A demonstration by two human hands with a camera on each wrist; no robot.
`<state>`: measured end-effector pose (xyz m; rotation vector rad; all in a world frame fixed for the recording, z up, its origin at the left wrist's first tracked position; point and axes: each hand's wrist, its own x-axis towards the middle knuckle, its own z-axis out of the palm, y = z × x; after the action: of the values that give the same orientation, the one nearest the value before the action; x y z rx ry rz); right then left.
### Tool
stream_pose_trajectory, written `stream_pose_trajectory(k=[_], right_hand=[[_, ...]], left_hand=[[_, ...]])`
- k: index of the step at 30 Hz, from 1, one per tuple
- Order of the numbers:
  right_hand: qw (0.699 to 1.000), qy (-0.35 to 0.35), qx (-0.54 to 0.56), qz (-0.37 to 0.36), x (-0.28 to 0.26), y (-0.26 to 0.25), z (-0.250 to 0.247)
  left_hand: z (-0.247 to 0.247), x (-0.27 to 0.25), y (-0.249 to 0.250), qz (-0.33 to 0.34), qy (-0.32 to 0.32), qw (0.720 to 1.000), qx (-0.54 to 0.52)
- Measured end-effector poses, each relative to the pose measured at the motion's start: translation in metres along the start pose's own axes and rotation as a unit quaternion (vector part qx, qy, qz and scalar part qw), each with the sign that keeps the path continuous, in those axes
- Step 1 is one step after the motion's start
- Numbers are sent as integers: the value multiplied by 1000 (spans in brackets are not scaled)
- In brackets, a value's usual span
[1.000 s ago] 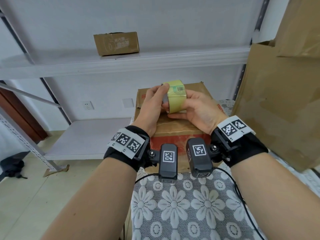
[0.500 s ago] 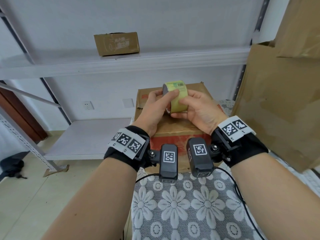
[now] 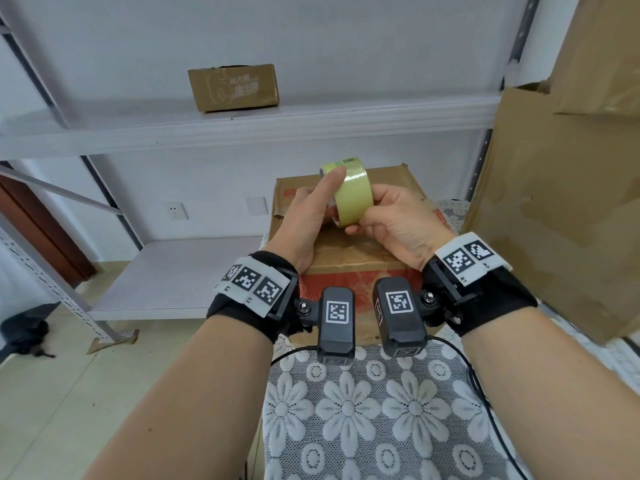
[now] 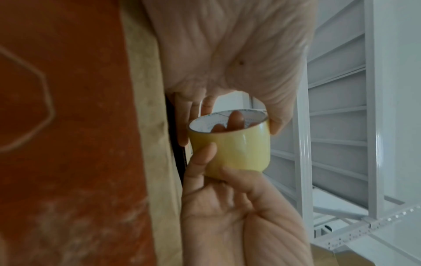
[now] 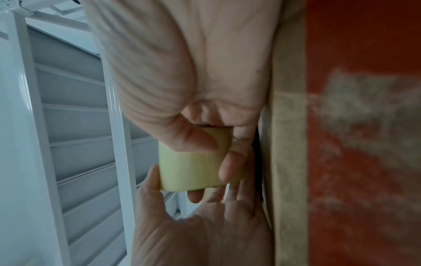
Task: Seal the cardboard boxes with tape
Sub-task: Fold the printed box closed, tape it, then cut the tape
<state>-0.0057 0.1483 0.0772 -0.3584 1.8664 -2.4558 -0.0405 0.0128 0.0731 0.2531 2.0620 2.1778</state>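
A yellow tape roll (image 3: 353, 197) is held up over a brown cardboard box (image 3: 346, 252) with a red front. My left hand (image 3: 310, 214) grips the roll from the left, thumb lying across its upper rim. My right hand (image 3: 386, 220) grips it from the right and below, fingers curled under. In the left wrist view the tape roll (image 4: 239, 153) shows its open core with a fingertip inside, next to the box (image 4: 68, 126). The right wrist view shows my thumb pressed on the tape roll (image 5: 191, 171), close beside the box (image 5: 364, 126).
A small cardboard box (image 3: 233, 88) sits on the upper white shelf (image 3: 311, 123). Large cardboard boxes (image 3: 554, 209) stand at the right. A lower shelf board (image 3: 180, 271) lies left of the box. A lace flower cloth (image 3: 381, 410) covers the surface in front of me.
The roll has been turned in my hands, its barcode label moving up and away. My left thumb has slid up onto the roll's top rim.
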Motion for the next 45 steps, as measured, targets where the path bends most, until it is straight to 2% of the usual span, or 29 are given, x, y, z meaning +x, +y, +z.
stream_pose_trajectory(k=[4, 14, 22, 25, 30, 38, 45], right_hand=[[999, 8, 45, 2, 0, 1, -1], [1000, 10, -19, 3, 1, 4, 1], [999, 33, 11, 4, 1, 1, 1], [1000, 24, -13, 3, -1, 0, 1], [1000, 3, -24, 3, -2, 1, 2], [992, 44, -112, 22, 3, -2, 6], [1000, 27, -15, 0, -2, -9, 0]], left_hand=[[3, -9, 3, 14, -11, 1000, 1], [4, -8, 2, 21, 22, 1000, 7], [3, -12, 8, 33, -7, 999, 15], [3, -14, 9, 37, -7, 999, 11], [3, -6, 0, 17, 29, 999, 6], [7, -10, 13, 36, 52, 998, 27], [16, -9, 20, 59, 105, 989, 90]])
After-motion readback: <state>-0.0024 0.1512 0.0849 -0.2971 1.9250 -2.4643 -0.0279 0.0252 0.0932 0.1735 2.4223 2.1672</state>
